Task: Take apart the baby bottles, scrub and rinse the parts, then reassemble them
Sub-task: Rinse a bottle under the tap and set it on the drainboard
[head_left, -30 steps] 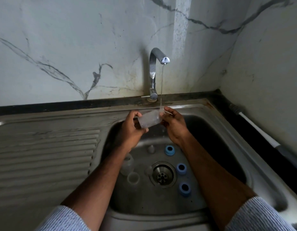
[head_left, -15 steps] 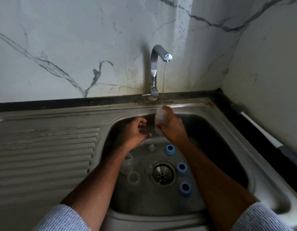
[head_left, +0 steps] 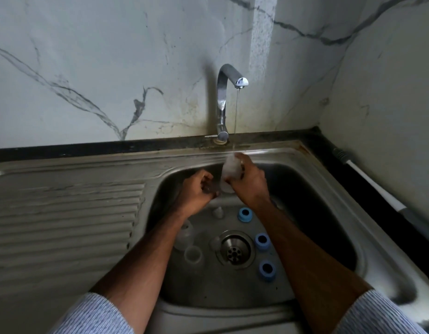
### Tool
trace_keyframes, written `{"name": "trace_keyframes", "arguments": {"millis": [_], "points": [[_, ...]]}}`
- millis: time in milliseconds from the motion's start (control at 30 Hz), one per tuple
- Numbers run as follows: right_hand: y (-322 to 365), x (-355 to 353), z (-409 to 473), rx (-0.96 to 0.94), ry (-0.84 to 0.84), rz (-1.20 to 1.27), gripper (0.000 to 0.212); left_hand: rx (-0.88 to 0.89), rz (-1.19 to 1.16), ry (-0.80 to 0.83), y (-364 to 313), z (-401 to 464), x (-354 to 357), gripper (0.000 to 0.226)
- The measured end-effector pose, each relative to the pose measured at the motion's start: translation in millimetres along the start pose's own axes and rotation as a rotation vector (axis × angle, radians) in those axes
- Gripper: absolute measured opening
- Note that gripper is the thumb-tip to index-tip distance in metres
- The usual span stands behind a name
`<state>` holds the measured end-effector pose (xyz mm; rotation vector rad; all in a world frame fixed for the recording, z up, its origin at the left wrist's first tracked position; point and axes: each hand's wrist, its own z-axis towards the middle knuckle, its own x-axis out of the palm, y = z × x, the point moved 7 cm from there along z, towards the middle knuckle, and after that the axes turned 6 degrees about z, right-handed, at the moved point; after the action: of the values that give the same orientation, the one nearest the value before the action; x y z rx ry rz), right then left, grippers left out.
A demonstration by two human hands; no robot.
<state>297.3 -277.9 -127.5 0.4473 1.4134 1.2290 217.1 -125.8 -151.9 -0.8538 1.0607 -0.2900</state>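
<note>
My right hand (head_left: 250,183) grips a clear bottle body (head_left: 230,168) and holds it upright under the thin stream from the tap (head_left: 223,102). My left hand (head_left: 195,192) hangs just left of the bottle's lower end with loosely curled fingers, and I see nothing in it. On the sink floor (head_left: 208,285) lie three blue screw rings (head_left: 244,214) (head_left: 262,242) (head_left: 267,270), a clear teat (head_left: 217,211), another clear bottle (head_left: 184,235) partly under my left forearm, and a clear cap (head_left: 193,254).
The drain (head_left: 235,249) sits in the middle of the basin. A ribbed steel drainboard (head_left: 64,213) lies to the left. A white-handled brush (head_left: 372,186) rests on the dark counter strip along the right wall.
The bottle was held sideways between both hands. My right hand has turned it upright under the stream, and my left hand has let go and dropped a little beside it.
</note>
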Motion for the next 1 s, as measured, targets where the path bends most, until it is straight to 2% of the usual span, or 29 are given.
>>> {"name": "trace_keyframes", "arguments": {"millis": [100, 200, 300, 367, 467, 567, 700, 833, 1000], "points": [[-1, 5, 2, 0.005, 0.054, -0.025, 0.042, -0.011, 0.001, 0.010, 0, -2, 0, 0.043], [-2, 2, 2, -0.011, -0.007, 0.032, 0.052, 0.001, 0.051, 0.051, -2, -3, 1, 0.041], [-4, 10, 1, 0.007, 0.052, -0.006, 0.047, -0.001, 0.045, 0.061, -2, -4, 3, 0.043], [-3, 7, 0, -0.006, 0.003, 0.037, 0.045, 0.014, 0.067, 0.074, -4, -4, 4, 0.044], [-1, 8, -1, -0.002, 0.036, -0.031, 0.044, 0.023, 0.054, 0.055, -5, -5, 2, 0.046], [0, 4, -2, -0.022, -0.041, 0.027, 0.046, 0.027, 0.081, 0.075, -6, -5, 2, 0.047], [-3, 5, -2, -0.003, -0.024, 0.042, 0.047, 0.031, 0.054, 0.082, -5, -4, 6, 0.050], [8, 6, -4, -0.040, -0.006, 0.209, 0.065, 0.055, -0.052, 0.093, -6, -5, 8, 0.066], [12, 7, -5, -0.104, 0.055, 0.268, 0.076, 0.014, -0.234, 0.024, -13, -7, 5, 0.057]]}}
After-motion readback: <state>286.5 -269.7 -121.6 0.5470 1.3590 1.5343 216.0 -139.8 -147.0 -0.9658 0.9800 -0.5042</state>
